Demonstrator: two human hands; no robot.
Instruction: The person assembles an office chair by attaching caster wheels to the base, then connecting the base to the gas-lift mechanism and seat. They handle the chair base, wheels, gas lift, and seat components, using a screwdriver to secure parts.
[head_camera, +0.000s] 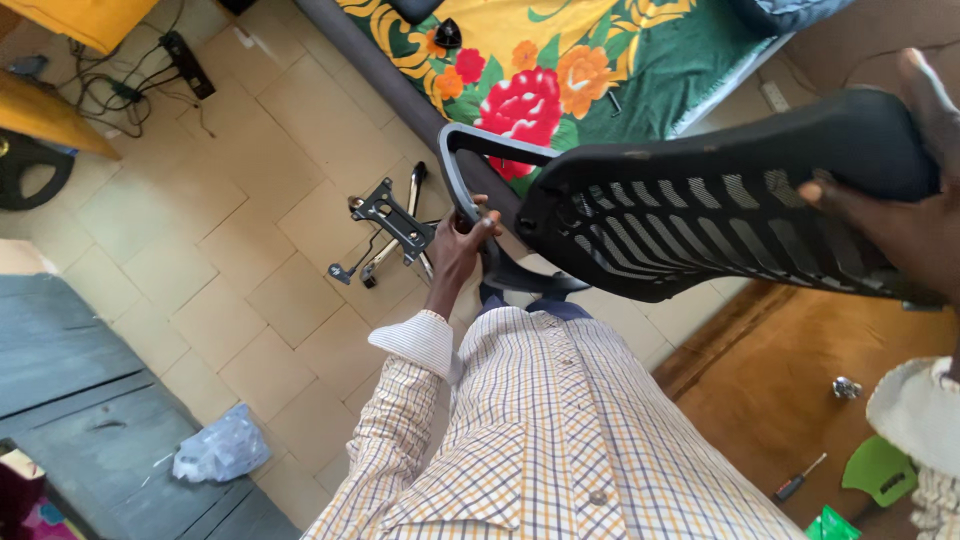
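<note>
Gripping the grey armrest loop (455, 165) in my left hand (462, 240), fingers wrapped, my right hand (890, 225) clasps the black mesh chair back (700, 215), held above the floor; aligning them seemingly comes next.

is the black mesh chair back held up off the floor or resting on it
Held up: the chair back hangs above the floor, gripped by the left hand and right hand.

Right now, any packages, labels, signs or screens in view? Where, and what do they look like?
No labels, signs or screens can be made out.
Clear plastic bag: crumpled, whitish-grey, on the dark grey surface at lower left, by the tile floor.
Green packet: small, bright green, at the bottom right edge on the brown floor, near the screwdriver; partly cut off.
</note>
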